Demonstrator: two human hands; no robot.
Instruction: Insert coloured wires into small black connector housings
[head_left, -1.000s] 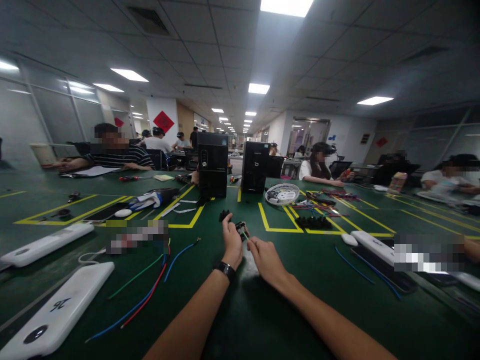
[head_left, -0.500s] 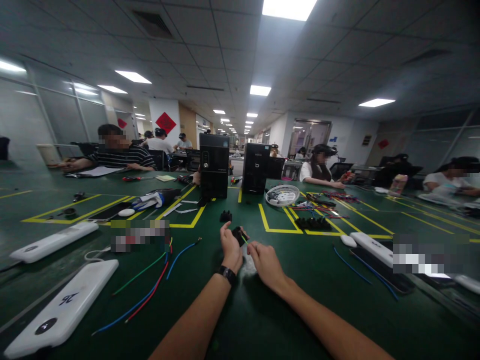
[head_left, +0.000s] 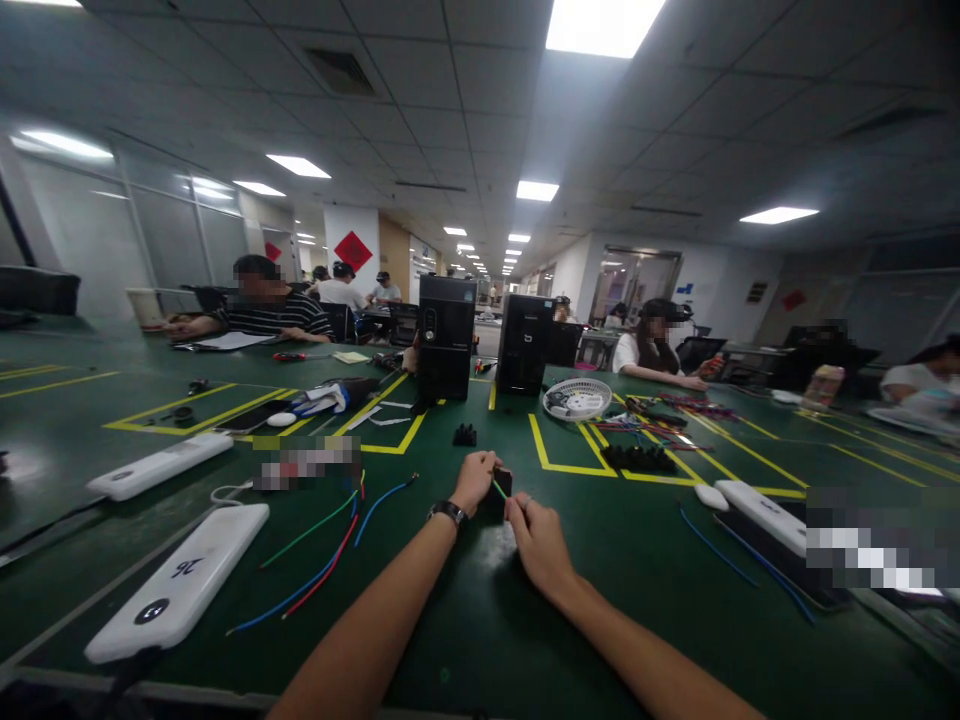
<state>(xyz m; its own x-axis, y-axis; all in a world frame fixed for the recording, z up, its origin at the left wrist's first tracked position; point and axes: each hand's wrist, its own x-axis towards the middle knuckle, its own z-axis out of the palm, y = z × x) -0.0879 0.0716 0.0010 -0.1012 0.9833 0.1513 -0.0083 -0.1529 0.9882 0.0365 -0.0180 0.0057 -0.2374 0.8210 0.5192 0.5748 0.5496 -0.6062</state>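
Observation:
My left hand (head_left: 474, 480), with a dark watch on its wrist, is closed around a small black connector block (head_left: 503, 482) just above the green table (head_left: 465, 620). My right hand (head_left: 538, 538) pinches the end of a thin green wire (head_left: 498, 489) that runs up to the block. The two hands almost touch. A second black connector (head_left: 465, 436) lies on the table a little beyond them.
Loose blue, red and green wires (head_left: 322, 560) lie to my left, beside two white power strips (head_left: 177, 592). Two black computer towers (head_left: 446, 335) and a white basket (head_left: 576, 398) stand behind. More black connectors (head_left: 639, 458) and another power strip (head_left: 763, 512) lie right. Other people sit around the table.
The view has swung, shifting everything rightward and down. My left hand turned the block and drew closer to my right hand, which still pinches the green wire.

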